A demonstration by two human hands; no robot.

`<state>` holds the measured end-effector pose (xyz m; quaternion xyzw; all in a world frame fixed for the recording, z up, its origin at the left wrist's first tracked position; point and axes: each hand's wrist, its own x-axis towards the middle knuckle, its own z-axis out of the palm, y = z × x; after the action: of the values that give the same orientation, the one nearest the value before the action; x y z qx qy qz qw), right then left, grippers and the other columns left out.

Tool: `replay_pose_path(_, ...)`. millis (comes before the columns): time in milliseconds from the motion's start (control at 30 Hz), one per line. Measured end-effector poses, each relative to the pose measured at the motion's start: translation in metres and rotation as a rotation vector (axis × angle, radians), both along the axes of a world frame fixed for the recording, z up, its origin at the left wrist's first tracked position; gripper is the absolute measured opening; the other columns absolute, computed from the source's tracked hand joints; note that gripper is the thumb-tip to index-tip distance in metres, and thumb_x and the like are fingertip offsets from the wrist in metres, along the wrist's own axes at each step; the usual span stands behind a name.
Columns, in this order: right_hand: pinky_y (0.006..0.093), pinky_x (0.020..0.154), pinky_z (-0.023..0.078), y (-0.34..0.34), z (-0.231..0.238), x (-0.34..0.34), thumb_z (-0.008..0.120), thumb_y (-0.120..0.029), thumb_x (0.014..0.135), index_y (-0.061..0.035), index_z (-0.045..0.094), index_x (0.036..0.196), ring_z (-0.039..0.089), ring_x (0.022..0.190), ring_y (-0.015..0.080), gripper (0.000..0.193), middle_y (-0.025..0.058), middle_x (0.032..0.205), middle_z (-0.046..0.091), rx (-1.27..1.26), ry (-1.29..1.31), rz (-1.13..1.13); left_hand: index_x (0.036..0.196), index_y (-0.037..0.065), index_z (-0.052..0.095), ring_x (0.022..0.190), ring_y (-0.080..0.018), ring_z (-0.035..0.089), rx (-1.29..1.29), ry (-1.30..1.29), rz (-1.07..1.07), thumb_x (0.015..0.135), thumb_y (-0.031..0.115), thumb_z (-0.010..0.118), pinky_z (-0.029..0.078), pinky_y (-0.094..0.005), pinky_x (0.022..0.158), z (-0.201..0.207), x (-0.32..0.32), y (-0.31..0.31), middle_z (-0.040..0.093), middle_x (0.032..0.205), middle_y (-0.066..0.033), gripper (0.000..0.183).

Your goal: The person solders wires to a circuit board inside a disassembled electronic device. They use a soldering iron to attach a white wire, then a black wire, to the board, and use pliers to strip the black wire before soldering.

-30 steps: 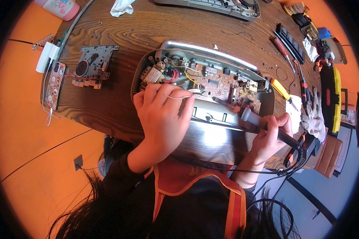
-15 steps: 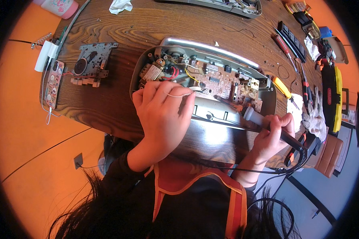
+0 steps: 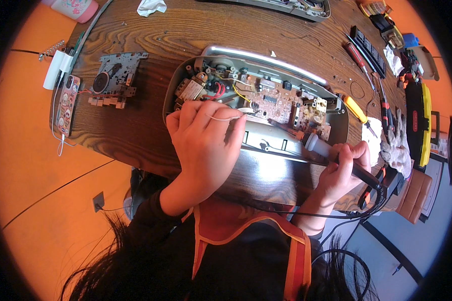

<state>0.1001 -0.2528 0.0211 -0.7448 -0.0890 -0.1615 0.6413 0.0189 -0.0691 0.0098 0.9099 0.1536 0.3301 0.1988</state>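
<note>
The pale wire (image 3: 225, 119) lies at the fingertips of your left hand (image 3: 203, 143), the hand nearer to the circuit board (image 3: 278, 104) inside the open housing (image 3: 343, 129), and those fingers look pinched on it. From your right hand (image 3: 344, 168), its fingers wrapped round the handle, the soldering iron (image 3: 319, 146) slants up and leftward, its tip just right of your left fingertips; you cannot tell whether it touches the board. Your left hand arches back-up over the housing's near edge.
</note>
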Motion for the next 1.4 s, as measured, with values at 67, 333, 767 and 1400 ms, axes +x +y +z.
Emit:
replay_pose_path(67, 0.0201, 0.044, 0.025, -0.0003, -0.0007, 0.0007, 0.055, -0.005, 0.074, -0.0064, 0.037, 0.060, 0.031, 0.044, 0.0046, 0.023, 0.0001, 0.050, 0.043, -0.072, -0.073, -0.036, 0.072, 0.014, 0.058, 0.077, -0.0158, 0.050, 0.000, 0.001, 0.000, 0.064, 0.014, 0.071, 0.029, -0.0329, 0.070, 0.0003, 0.0000, -0.0001, 0.054, 0.073, 0.0041, 0.016)
replay_pose_path(333, 0.0200, 0.047, 0.028, -0.0045, -0.0029, 0.0013, 0.055, -0.008, 0.075, -0.0044, 0.039, 0.060, 0.036, 0.047, 0.0053, 0.023, 0.0035, 0.053, 0.048, -0.060, -0.041, -0.051, 0.072, 0.013, 0.058, 0.076, -0.0161, 0.050, 0.004, 0.001, -0.001, 0.063, 0.013, 0.071, 0.030, -0.0335, 0.070, -0.0003, -0.0002, 0.0003, 0.054, 0.073, 0.0038, 0.016)
replay_pose_path(767, 0.0192, 0.045, 0.027, -0.0038, -0.0017, 0.0007, 0.056, -0.008, 0.075, -0.0044, 0.039, 0.060, 0.036, 0.045, 0.0053, 0.022, 0.0042, 0.052, 0.049, -0.002, 0.005, -0.061, 0.074, 0.013, 0.058, 0.077, -0.0160, 0.050, -0.020, 0.026, -0.022, 0.065, 0.012, 0.069, 0.031, -0.0334, 0.070, 0.0025, -0.0026, 0.0012, 0.055, 0.075, 0.0045, 0.014)
replay_pose_path(1400, 0.0200, 0.047, 0.028, -0.0014, 0.0020, 0.0001, 0.054, -0.009, 0.075, -0.0040, 0.039, 0.060, 0.037, 0.047, 0.0059, 0.022, 0.0052, 0.055, 0.051, -0.013, 0.017, -0.074, 0.073, 0.013, 0.058, 0.077, -0.0170, 0.050, -0.032, 0.105, -0.026, 0.067, 0.013, 0.068, 0.031, -0.0341, 0.070, 0.0043, -0.0025, 0.0026, 0.053, 0.075, 0.0034, 0.012)
